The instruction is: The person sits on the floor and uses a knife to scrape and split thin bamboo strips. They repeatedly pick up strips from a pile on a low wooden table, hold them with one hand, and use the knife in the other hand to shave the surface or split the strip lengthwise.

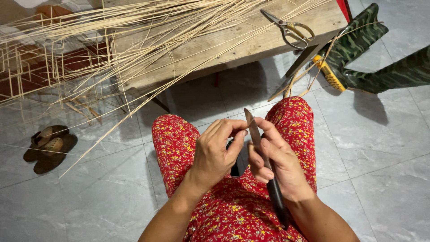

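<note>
My right hand (277, 160) grips a knife (254, 131) with a dark handle and a thin grey blade that points up and away from me. My left hand (216, 152) is curled beside it, thumb and forefinger pinched together close to the blade; I cannot tell whether anything thin is held between them. Both hands hover over my lap, which is covered in red flowered cloth (179, 152).
A low wooden bench (251, 40) ahead carries a pile of thin pale bamboo strips (134, 40) that spill to the left, and a pair of scissors (291, 29). Brown sandals (49, 148) lie on the grey tiled floor at left. Camouflage rubber boots (371, 58) lie at upper right.
</note>
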